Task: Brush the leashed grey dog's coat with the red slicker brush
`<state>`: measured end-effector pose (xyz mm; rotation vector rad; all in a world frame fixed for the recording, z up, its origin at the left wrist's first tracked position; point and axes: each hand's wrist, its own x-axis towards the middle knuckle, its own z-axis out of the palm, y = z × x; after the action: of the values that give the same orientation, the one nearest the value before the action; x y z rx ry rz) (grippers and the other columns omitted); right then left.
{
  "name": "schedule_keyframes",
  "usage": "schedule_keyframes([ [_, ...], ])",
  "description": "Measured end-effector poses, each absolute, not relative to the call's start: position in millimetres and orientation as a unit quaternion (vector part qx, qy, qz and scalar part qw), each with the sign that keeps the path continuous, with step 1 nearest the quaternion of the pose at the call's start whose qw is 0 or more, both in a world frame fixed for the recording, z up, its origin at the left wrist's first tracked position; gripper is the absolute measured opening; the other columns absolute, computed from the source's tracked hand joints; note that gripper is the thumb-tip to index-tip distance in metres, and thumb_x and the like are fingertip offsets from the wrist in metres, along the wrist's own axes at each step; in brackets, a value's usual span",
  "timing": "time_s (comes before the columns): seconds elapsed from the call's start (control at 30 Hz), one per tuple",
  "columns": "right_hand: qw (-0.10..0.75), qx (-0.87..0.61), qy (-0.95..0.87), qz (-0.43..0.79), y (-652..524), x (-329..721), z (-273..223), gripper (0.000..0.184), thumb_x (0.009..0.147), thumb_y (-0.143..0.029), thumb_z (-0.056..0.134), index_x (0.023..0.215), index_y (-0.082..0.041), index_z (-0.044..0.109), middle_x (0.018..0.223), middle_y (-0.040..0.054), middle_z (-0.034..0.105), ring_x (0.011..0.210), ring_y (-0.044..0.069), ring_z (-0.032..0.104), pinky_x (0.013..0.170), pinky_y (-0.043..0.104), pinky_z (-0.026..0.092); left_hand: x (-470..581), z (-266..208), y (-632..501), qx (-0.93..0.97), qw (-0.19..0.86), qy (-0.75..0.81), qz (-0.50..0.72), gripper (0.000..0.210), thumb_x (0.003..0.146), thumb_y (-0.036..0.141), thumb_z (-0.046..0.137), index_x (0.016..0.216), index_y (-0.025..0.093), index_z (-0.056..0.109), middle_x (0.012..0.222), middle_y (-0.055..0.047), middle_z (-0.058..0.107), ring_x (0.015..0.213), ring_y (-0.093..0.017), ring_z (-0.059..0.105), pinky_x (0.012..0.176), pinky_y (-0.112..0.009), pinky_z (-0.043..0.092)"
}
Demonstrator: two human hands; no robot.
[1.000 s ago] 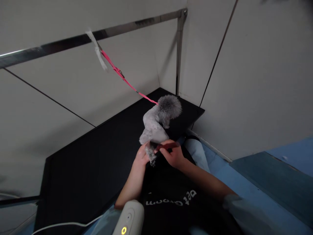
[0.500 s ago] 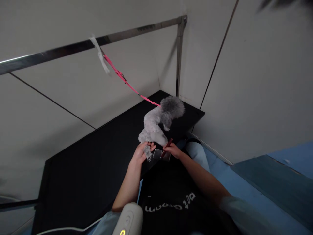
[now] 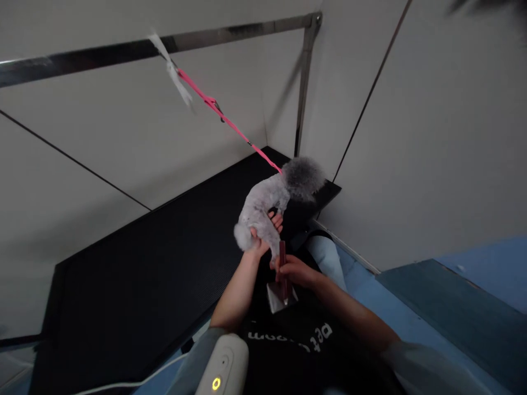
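Observation:
A small grey dog (image 3: 263, 200) with a close-clipped body, a fluffy head and a puffy tail is at the near edge of the black table (image 3: 135, 280), head to the right. My left hand (image 3: 263, 238) wraps the dog's hind thigh, thumb on the rump side and fingertips showing past the leg by the belly. In my right hand (image 3: 296, 270) is a slicker brush (image 3: 283, 277), its dark red handle upright and its flat pad pointing down, in front of my black apron. The right fingertips are close beside the hind paw; whether they touch it, I cannot tell.
A pink leash (image 3: 234, 127) runs from the dog's neck to a metal rail (image 3: 230, 37), tied with a white strip (image 3: 171, 68). Pale walls stand behind and right. A white device (image 3: 224, 365) with a yellow light is near my chest, beside a white cable (image 3: 135, 384).
My left hand has moved up and right from behind the dog onto its thigh; the grey tuft it held no longer shows. The brush has swung upright and lower. The dog's head shifted right.

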<state>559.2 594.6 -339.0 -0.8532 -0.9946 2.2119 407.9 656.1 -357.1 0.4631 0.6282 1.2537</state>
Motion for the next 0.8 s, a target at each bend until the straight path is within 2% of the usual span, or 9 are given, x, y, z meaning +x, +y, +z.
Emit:
schedule_keyframes([
  [0.1,0.271,-0.349,-0.396,0.805,580,561,-335,0.020,0.058,-0.028,0.073,0.070,-0.017,0.061,0.082,0.0004,0.067,0.063,0.013,0.061,0.061,0.026,0.048,415,-335,663,0.126,0.740,0.252,0.610,0.040,0.095,0.058,0.056,0.108,0.022,0.066,0.079,-0.002,0.060,0.065,-0.015,0.058,0.064,-0.028,0.052],
  [0.2,0.269,-0.362,-0.462,0.763,569,562,-329,0.024,0.065,-0.032,0.074,0.081,-0.018,0.064,0.081,0.0006,0.067,0.067,0.015,0.061,0.066,0.029,0.048,412,-321,655,0.072,0.746,0.207,0.629,0.037,0.103,0.051,0.043,0.098,0.019,0.061,0.066,0.004,0.041,0.049,-0.009,0.038,0.047,-0.021,0.039],
  [0.27,0.317,-0.386,-0.514,0.698,569,563,-321,0.023,0.070,-0.033,0.075,0.084,-0.019,0.065,0.097,0.0042,0.069,0.075,0.015,0.061,0.073,0.031,0.050,407,-313,652,0.058,0.747,0.182,0.637,0.038,0.104,0.050,0.041,0.093,0.019,0.058,0.064,0.006,0.035,0.046,-0.008,0.032,0.044,-0.018,0.034],
  [0.37,0.412,-0.436,-0.540,0.591,582,570,-304,0.022,0.076,-0.036,0.073,0.089,-0.020,0.064,0.121,0.0091,0.067,0.085,0.018,0.063,0.079,0.035,0.052,400,-304,653,0.048,0.743,0.196,0.639,0.036,0.102,0.051,0.045,0.087,0.020,0.054,0.064,0.006,0.034,0.045,-0.007,0.029,0.041,-0.017,0.028],
  [0.5,0.517,-0.441,-0.576,0.454,603,578,-277,0.016,0.083,-0.036,0.066,0.089,-0.022,0.064,0.117,0.0094,0.068,0.098,0.022,0.065,0.086,0.037,0.053,399,-299,653,0.015,0.740,0.242,0.628,0.034,0.102,0.048,0.046,0.083,0.020,0.052,0.065,0.006,0.038,0.043,-0.006,0.031,0.037,-0.017,0.021],
  [0.53,0.502,-0.411,-0.616,0.446,605,578,-271,0.013,0.084,-0.035,0.066,0.087,-0.022,0.064,0.112,0.0083,0.069,0.098,0.022,0.065,0.086,0.037,0.053,400,-300,652,0.004,0.738,0.247,0.628,0.033,0.103,0.046,0.046,0.082,0.020,0.052,0.065,0.006,0.038,0.042,-0.006,0.032,0.037,-0.017,0.021],
  [0.63,0.368,-0.316,-0.744,0.459,609,571,-256,0.008,0.083,-0.028,0.068,0.081,-0.021,0.065,0.090,0.0033,0.070,0.086,0.019,0.066,0.080,0.033,0.054,403,-301,650,-0.013,0.728,0.258,0.635,0.033,0.103,0.041,0.046,0.079,0.020,0.052,0.063,0.006,0.040,0.042,-0.005,0.036,0.038,-0.016,0.023],
  [0.67,0.347,-0.318,-0.760,0.448,611,569,-253,0.006,0.084,-0.027,0.067,0.083,-0.021,0.066,0.087,0.0026,0.070,0.083,0.019,0.066,0.078,0.032,0.054,404,-301,650,-0.012,0.725,0.266,0.635,0.033,0.103,0.041,0.048,0.078,0.020,0.052,0.062,0.006,0.040,0.041,-0.005,0.036,0.038,-0.016,0.023],
  [0.8,0.394,-0.383,-0.758,0.353,619,566,-242,0.013,0.088,-0.025,0.063,0.099,-0.020,0.068,0.097,0.0059,0.071,0.087,0.020,0.067,0.080,0.032,0.054,407,-299,653,-0.015,0.719,0.310,0.621,0.036,0.096,0.046,0.060,0.073,0.020,0.051,0.057,0.006,0.044,0.040,-0.006,0.038,0.040,-0.017,0.027],
])
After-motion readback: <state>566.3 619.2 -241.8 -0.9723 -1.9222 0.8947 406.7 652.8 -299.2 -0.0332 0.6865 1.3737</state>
